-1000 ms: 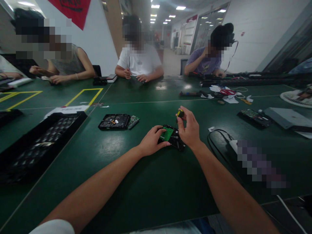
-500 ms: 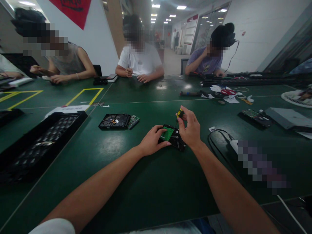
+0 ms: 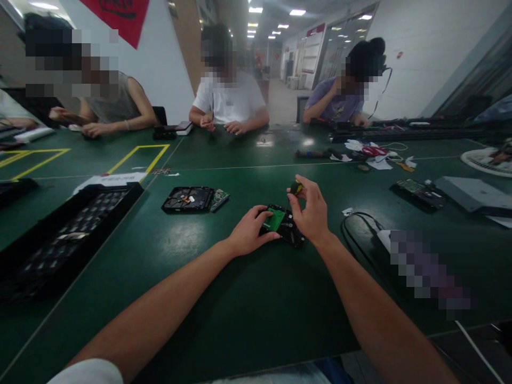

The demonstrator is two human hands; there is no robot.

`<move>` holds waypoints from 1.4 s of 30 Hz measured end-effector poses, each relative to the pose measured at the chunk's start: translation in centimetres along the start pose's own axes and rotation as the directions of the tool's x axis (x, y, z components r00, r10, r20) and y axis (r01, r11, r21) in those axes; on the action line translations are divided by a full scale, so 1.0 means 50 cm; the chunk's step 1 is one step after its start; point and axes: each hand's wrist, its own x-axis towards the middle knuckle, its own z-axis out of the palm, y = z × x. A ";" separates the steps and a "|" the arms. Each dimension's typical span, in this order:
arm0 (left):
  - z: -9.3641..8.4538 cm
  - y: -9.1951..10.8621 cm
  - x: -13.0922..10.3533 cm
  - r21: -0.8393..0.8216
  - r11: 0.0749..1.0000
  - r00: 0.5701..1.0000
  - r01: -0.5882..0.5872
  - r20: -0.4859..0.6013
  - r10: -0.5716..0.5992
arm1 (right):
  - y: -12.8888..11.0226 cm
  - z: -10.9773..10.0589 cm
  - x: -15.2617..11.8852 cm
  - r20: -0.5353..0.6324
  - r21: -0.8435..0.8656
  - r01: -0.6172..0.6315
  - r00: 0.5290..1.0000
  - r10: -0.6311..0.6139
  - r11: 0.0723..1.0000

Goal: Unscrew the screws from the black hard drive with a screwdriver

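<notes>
A black hard drive (image 3: 290,233) with a green circuit board (image 3: 274,219) on its upper face lies on the table in front of me. My left hand (image 3: 252,230) grips its left end, fingers over the board and thumb along the near edge. Above the drive, my right hand (image 3: 311,209) pinches a screwdriver (image 3: 296,186) by its yellow and black handle. The thin shaft points down at the drive; where its tip meets the drive is too small to make out.
Left of my hands lie another hard drive (image 3: 188,199) and a loose circuit board (image 3: 219,199). A long black tray (image 3: 76,234) is further left. At right are a cable (image 3: 352,242), a third drive (image 3: 418,193) and a grey metal box (image 3: 476,194). Several people sit across the table.
The screwdriver's handle has turned in my right fingers, which have shifted slightly on it. My left hand and the hard drive stay in place.
</notes>
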 end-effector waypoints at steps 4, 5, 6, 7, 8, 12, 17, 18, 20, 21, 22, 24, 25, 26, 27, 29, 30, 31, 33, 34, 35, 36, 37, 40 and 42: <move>0.001 -0.002 0.000 0.000 1.000 1.000 0.002 0.002 -0.002 | -0.007 -0.005 0.002 -0.036 -0.037 0.004 0.999 -0.005 0.999; 0.000 -0.002 0.000 0.001 1.000 1.000 0.005 0.005 -0.005 | -0.008 -0.006 0.002 -0.041 -0.039 0.002 0.999 -0.003 0.999; 0.000 -0.002 0.000 0.003 1.000 1.000 0.007 0.003 -0.007 | -0.009 -0.006 0.003 -0.045 -0.039 0.000 0.999 -0.001 0.999; -0.001 -0.001 0.001 0.003 1.000 1.000 0.008 0.004 -0.008 | -0.008 -0.006 0.004 -0.047 -0.039 -0.003 0.999 0.001 0.999; -0.001 -0.001 0.001 0.002 1.000 1.000 0.007 0.003 -0.007 | -0.007 -0.006 0.004 -0.047 -0.041 -0.005 0.999 0.003 0.999; 0.000 -0.001 0.001 -0.003 1.000 1.000 -0.001 -0.003 0.001 | 0.003 0.000 0.001 -0.022 -0.031 -0.006 1.000 0.006 0.999; 0.002 -0.005 0.001 0.003 1.000 1.000 -0.001 -0.002 0.001 | 0.008 0.007 -0.006 0.020 0.047 -0.035 0.999 0.034 0.998; 0.002 -0.005 0.001 0.002 1.000 1.000 -0.001 -0.003 0.001 | 0.006 0.007 -0.006 0.022 0.051 -0.038 0.999 0.037 0.998; 0.002 -0.005 0.001 -0.005 1.000 1.000 -0.004 -0.009 0.004 | 0.002 0.005 -0.005 0.019 0.042 -0.032 0.999 0.031 0.999; 0.003 -0.005 0.001 -0.010 1.000 1.000 -0.006 -0.012 0.006 | 0.000 0.003 -0.004 0.016 0.028 -0.022 1.000 0.022 0.999; 0.003 -0.006 0.001 -0.014 1.000 1.000 -0.007 -0.014 0.007 | -0.003 0.002 -0.002 0.010 0.010 -0.012 1.000 0.011 1.000; 0.003 -0.005 0.000 -0.016 1.000 1.000 -0.004 -0.015 0.004 | -0.007 -0.001 0.001 -0.006 -0.020 0.004 1.000 -0.004 1.000; 0.003 -0.005 0.000 -0.015 1.000 1.000 -0.001 -0.013 0.001 | -0.008 -0.002 0.002 -0.017 -0.028 0.007 1.000 -0.007 1.000; 0.002 -0.004 0.000 -0.013 1.000 1.000 0.001 -0.010 -0.001 | -0.009 -0.002 0.003 -0.027 -0.031 0.007 1.000 -0.008 0.999; 0.002 -0.003 0.000 -0.010 1.000 1.000 0.003 -0.006 -0.003 | -0.009 -0.002 0.004 -0.035 -0.031 0.005 0.999 -0.006 0.999; -0.001 -0.001 0.000 -0.006 1.000 1.000 0.005 -0.001 -0.005 | -0.007 -0.002 0.004 -0.038 -0.027 0.005 0.999 -0.006 1.000; -0.002 0.001 0.000 -0.006 1.000 1.000 0.005 0.000 -0.005 | -0.005 -0.001 0.003 -0.032 -0.023 0.005 0.999 -0.006 1.000; -0.003 0.002 0.000 -0.006 1.000 1.000 0.005 0.000 -0.005 | -0.003 0.000 0.003 -0.023 -0.018 0.004 1.000 -0.005 1.000; -0.005 0.004 0.001 -0.005 1.000 1.000 0.008 0.002 -0.008 | 0.000 0.002 0.001 0.001 -0.007 -0.001 1.000 0.001 1.000; -0.005 0.004 0.001 -0.004 1.000 1.000 0.010 0.004 -0.010 | 0.002 0.003 0.000 0.012 -0.002 -0.005 1.000 0.005 1.000; -0.005 0.004 0.001 -0.004 1.000 1.000 0.013 0.006 -0.013 | 0.003 0.003 -0.001 0.020 0.003 -0.010 1.000 0.010 1.000; -0.005 0.004 0.001 -0.004 1.000 1.000 0.016 0.007 -0.016 | 0.003 0.004 -0.002 0.027 0.009 -0.016 1.000 0.016 1.000; -0.004 0.004 0.001 -0.005 1.000 1.000 0.018 0.008 -0.018 | 0.003 0.003 -0.003 0.030 0.016 -0.021 0.999 0.020 1.000; -0.004 0.003 0.001 -0.008 1.000 1.000 0.016 0.009 -0.016 | 0.001 0.001 -0.003 0.028 0.016 -0.014 1.000 0.013 1.000; -0.004 0.002 0.000 -0.013 1.000 1.000 0.009 0.007 -0.009 | -0.002 -0.002 -0.001 0.021 -0.007 -0.003 1.000 0.003 1.000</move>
